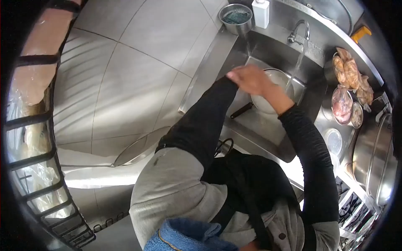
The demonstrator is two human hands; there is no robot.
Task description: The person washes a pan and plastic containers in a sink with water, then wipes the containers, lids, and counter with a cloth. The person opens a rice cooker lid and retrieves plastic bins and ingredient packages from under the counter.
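Observation:
My right hand (pixel 253 79) is closed at the end of my black left sleeve (pixel 201 113), over the sink (pixel 261 134). My left hand is hidden at the sleeve's end, behind the right hand, so its fingers cannot be made out. Below my right forearm, a round pan (pixel 263 104) with a black handle (pixel 241 110) lies in the sink. Water runs from the curved tap (pixel 307 31) down to the pan's far side. My right sleeve (pixel 307 150) is black too and leaves the wrist bare.
A metal bowl (pixel 243 28) with a green scouring pad and a white bottle (pixel 261 14) stand at the sink's far corner. Bagged food (pixel 347 71) and a bowl of meat (pixel 342 105) sit to the right, near a large pot (pixel 370 159). A black wire rack (pixel 33 157) runs along the left.

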